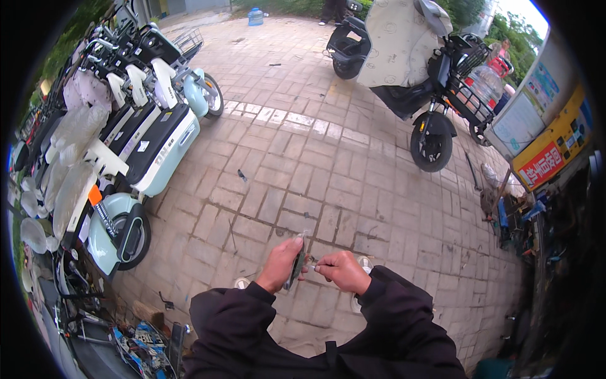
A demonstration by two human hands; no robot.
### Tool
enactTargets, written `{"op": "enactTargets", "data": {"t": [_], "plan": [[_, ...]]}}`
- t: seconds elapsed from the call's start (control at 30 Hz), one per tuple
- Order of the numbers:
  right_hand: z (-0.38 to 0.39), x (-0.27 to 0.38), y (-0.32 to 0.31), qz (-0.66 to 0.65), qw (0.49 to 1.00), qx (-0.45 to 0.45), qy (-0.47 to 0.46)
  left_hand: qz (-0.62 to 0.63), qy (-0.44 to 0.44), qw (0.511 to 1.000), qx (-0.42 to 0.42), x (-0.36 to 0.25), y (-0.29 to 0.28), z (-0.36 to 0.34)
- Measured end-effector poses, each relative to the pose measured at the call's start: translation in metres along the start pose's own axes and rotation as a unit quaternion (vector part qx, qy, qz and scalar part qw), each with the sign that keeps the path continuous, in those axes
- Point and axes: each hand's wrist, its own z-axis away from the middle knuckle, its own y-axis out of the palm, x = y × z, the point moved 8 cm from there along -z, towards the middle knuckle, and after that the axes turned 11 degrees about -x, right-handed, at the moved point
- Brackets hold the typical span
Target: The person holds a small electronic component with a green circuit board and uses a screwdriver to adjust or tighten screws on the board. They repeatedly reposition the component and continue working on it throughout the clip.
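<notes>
In front of my body, above the paving, my left hand (280, 264) is closed around a thin, dark, flat piece (295, 270) held on edge. A bit of clear, shiny film shows at its upper end. Just to the right, my right hand (344, 270) has its thumb and forefinger pinched together close to that piece. Something small and pale shows at those fingertips, too small to name. Both forearms are in dark sleeves.
Pale green and white electric scooters (167, 148) stand in a row on the left. A black scooter (432, 136) with a pale cover is parked at the far right. Tools and parts (505, 211) line the right edge; a blue water jug (255, 17) stands far back.
</notes>
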Motion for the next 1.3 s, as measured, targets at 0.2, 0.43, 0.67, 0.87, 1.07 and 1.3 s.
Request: {"op": "enactTargets", "data": {"t": [0.2,0.43,0.67,0.87,1.07,1.3], "plan": [[-0.004,0.024,-0.02,0.142,0.984,-0.036,-0.1,0.017,0.111,0.994,-0.014,-0.015,-0.003,-0.017],[0.019,0.047,-0.008,-0.102,0.992,-0.035,-0.063,0.203,0.027,0.977,0.059,-0.029,-0.019,-0.006],[0.025,0.066,0.002,-0.068,0.99,-0.023,-0.12,0.182,0.024,0.981,0.068,-0.031,-0.002,-0.008],[0.036,0.067,0.0,-0.054,0.987,-0.017,-0.152,0.17,0.015,0.983,0.074,-0.022,0.002,-0.011],[0.036,0.063,0.002,-0.042,0.984,-0.014,-0.174,0.17,0.008,0.983,0.072,-0.019,0.003,-0.01],[0.049,0.084,0.006,0.129,0.929,-0.095,-0.333,0.096,0.039,0.994,0.03,-0.017,-0.003,-0.011]]}}
